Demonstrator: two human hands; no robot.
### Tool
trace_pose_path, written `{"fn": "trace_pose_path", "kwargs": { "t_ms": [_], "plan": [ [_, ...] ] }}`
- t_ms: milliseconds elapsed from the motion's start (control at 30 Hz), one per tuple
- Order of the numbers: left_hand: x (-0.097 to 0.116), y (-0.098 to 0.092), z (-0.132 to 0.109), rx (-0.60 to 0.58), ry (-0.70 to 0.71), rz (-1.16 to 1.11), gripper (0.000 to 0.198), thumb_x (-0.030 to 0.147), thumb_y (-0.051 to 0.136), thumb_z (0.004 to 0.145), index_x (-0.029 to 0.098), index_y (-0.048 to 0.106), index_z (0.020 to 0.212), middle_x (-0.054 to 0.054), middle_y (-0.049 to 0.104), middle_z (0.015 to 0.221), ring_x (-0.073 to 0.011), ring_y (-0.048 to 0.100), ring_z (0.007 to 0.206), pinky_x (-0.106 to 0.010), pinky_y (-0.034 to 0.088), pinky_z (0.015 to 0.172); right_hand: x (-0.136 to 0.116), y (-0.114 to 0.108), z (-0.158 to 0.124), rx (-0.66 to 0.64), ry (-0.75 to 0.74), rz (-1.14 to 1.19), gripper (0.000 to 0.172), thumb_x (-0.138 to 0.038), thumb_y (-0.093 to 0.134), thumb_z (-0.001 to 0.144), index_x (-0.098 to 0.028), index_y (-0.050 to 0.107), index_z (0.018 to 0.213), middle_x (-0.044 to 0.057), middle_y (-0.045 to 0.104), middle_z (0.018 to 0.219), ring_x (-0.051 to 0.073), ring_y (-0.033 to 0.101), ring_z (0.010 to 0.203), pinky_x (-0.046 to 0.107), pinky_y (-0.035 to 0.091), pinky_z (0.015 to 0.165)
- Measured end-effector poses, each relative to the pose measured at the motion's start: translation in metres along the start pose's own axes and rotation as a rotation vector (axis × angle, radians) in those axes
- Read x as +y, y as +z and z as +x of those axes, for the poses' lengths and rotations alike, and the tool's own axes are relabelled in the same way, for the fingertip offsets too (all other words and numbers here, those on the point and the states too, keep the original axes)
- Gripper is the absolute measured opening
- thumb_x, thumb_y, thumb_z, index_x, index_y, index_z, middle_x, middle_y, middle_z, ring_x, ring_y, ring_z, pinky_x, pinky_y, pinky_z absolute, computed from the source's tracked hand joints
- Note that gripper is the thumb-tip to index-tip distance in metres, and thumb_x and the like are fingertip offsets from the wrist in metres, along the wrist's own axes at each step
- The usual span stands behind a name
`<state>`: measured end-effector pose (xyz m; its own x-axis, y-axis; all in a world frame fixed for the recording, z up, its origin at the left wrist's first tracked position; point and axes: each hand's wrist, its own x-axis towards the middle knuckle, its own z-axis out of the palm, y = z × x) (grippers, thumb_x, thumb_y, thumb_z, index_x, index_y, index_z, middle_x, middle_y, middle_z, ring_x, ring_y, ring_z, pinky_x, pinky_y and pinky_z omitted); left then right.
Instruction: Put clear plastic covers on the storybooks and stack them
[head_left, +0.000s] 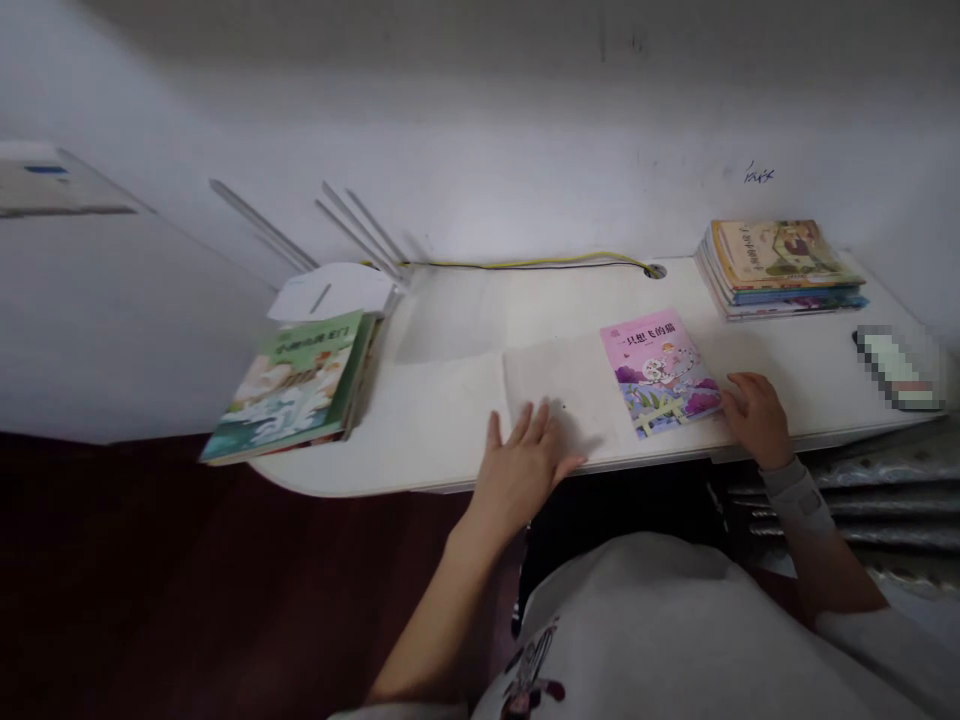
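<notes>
A picture book (660,372) with a pink and purple cover lies flat on the white desk. My right hand (759,420) rests by its lower right edge, fingers loosely bent and apart; whether the thumb touches the cover is hard to tell. To the left of the book, my left hand (525,460) lies palm down near the desk's front edge with its fingers spread. Under and beyond those fingers is a pale, thin sheet-like patch (559,380), too faint to name. Neither hand grips anything.
At the left end, green-covered books (300,380) are stacked before a white router (330,290) with upright antennas. More books (780,262) are piled at the back right, near a blurred phone-like object (900,368). A yellow cable (525,264) runs along the wall into a desk hole.
</notes>
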<state>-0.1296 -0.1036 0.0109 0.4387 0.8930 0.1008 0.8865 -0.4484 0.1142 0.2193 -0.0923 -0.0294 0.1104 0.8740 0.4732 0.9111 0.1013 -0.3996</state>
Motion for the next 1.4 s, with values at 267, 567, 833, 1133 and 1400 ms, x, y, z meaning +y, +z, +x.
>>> {"fn": "trace_pose_path", "kwargs": {
  "t_ms": [267,567,833,1133,1400],
  "plan": [
    [0.071,0.043,0.074,-0.015,0.035,-0.073,0.08,0.061,0.039,0.091,-0.002,0.038,0.141,-0.028,0.033,0.149,-0.0355,0.031,0.141,-0.052,0.027,0.113,-0.002,0.02,0.008,-0.119,-0.052,0.023,0.054,-0.051,0.038,0.094,-0.011,0.061,0.12,0.021,0.059,0.128,0.031,0.054,0.121,0.053,0.043,0.102],
    [0.058,0.047,0.075,-0.05,0.122,-0.101,0.083,0.064,0.04,0.089,0.006,0.029,0.148,-0.023,0.025,0.155,-0.0326,0.025,0.144,-0.051,0.022,0.115,-0.057,-0.013,0.029,-0.244,-0.234,0.469,0.064,-0.053,0.034,0.095,-0.019,0.029,0.149,0.015,0.04,0.149,0.026,0.039,0.137,0.046,0.037,0.11],
    [0.026,0.037,0.069,-0.09,0.24,-0.153,0.069,0.045,0.047,0.092,0.009,0.03,0.147,-0.02,0.031,0.154,-0.0296,0.018,0.146,-0.05,0.017,0.117,-0.13,0.01,0.063,-0.475,-0.8,0.056,0.087,-0.07,0.05,0.082,-0.016,0.032,0.149,0.016,0.021,0.159,0.034,0.011,0.147,0.058,0.017,0.115],
    [-0.028,0.032,0.042,-0.103,0.097,-0.155,0.087,0.066,0.045,0.086,0.008,0.029,0.147,-0.022,0.028,0.154,-0.0304,0.021,0.146,-0.049,0.02,0.117,-0.138,0.039,0.051,-0.521,-0.876,-0.15,0.049,-0.035,0.041,0.096,-0.012,0.046,0.14,0.014,0.045,0.147,0.028,0.033,0.141,0.053,0.02,0.115],
    [-0.014,0.028,0.036,-0.026,0.006,-0.139,0.073,0.061,0.048,0.088,0.01,0.042,0.141,-0.018,0.042,0.148,-0.0283,0.035,0.14,-0.047,0.027,0.114,-0.15,0.052,0.041,-0.475,-0.858,-0.25,0.047,-0.018,0.041,0.092,-0.002,0.047,0.137,0.018,0.044,0.147,0.03,0.035,0.139,0.055,0.022,0.115]
  ]
}}
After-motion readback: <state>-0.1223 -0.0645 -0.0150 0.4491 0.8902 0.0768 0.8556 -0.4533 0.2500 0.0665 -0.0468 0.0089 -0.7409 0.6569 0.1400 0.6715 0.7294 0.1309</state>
